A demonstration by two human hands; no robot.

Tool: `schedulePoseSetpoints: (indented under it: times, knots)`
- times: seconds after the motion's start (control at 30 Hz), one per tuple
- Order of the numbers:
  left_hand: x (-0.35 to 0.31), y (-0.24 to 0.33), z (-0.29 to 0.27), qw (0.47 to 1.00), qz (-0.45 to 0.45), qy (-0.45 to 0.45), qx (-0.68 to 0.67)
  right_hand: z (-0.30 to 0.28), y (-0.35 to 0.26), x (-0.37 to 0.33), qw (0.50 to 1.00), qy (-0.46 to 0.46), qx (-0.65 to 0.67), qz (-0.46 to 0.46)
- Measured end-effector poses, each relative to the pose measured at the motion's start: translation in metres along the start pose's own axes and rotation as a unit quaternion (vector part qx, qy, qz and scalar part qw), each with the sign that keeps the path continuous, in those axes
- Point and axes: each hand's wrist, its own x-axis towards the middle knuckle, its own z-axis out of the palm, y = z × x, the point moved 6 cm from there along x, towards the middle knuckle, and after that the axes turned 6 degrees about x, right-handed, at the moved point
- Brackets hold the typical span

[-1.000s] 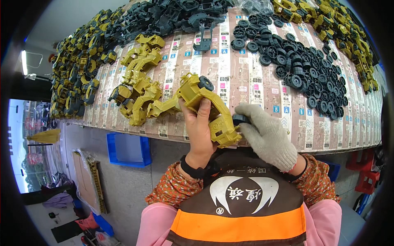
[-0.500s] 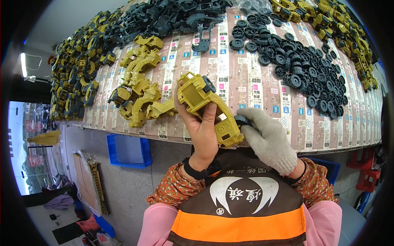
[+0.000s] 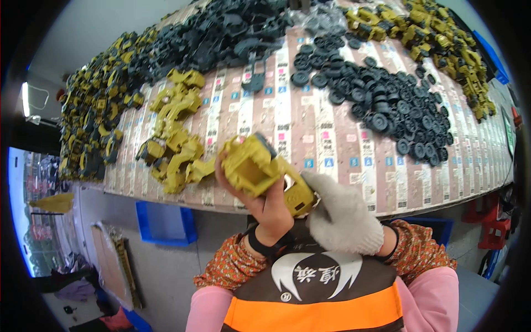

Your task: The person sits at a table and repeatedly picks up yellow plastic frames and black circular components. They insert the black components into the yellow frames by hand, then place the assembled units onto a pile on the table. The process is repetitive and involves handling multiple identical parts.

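Left grip (image 3: 269,210) clasps a yellow vehicle body (image 3: 251,169) by the near edge of the counter (image 3: 235,119); gloved right grip (image 3: 344,217) touches its right end, whether closed I cannot tell; dark wheels (image 3: 387,102) lie far right.

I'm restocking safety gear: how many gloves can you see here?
1: a pale glove on the right hand, to the right of the yellow vehicle body. The left hand, gripping that body, is bare. Others could be hidden elsewhere.

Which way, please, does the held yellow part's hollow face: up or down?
Mostly up: the head view looks down into the yellow part, showing its inner walls.
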Motion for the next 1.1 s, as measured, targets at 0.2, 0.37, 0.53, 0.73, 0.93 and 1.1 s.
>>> schedulePoseSetpoints:
  times: [0.2, 0.37, 0.53, 0.73, 0.93, 1.1]
  knots:
    - [0.023, 0.022, 0.046, 0.998, 0.022, -0.049, -0.017, -0.020, 0.001, 0.026, 0.994, -0.039, -0.098, 0.031]
    - [0.053, 0.024, 0.081, 0.934, -0.172, -0.247, -0.195, -0.075, 0.035, 0.086, 0.995, 0.035, 0.013, 0.090]
    - [0.092, 0.008, 0.013, 0.975, -0.125, -0.182, 0.002, -0.197, 0.063, 0.168, 0.969, 0.167, 0.119, 0.139]
    - [0.144, 0.011, -0.077, 0.974, -0.075, -0.127, 0.174, -0.349, 0.136, 0.233, 0.947, 0.291, 0.118, 0.059]
    - [0.157, 0.018, -0.092, 0.851, -0.012, -0.268, 0.452, -0.325, 0.143, 0.223, 0.953, 0.258, 0.107, 0.118]
    - [0.123, 0.007, -0.067, 0.670, 0.127, -0.383, 0.624, -0.199, 0.066, 0.150, 0.990, 0.124, -0.016, 0.070]
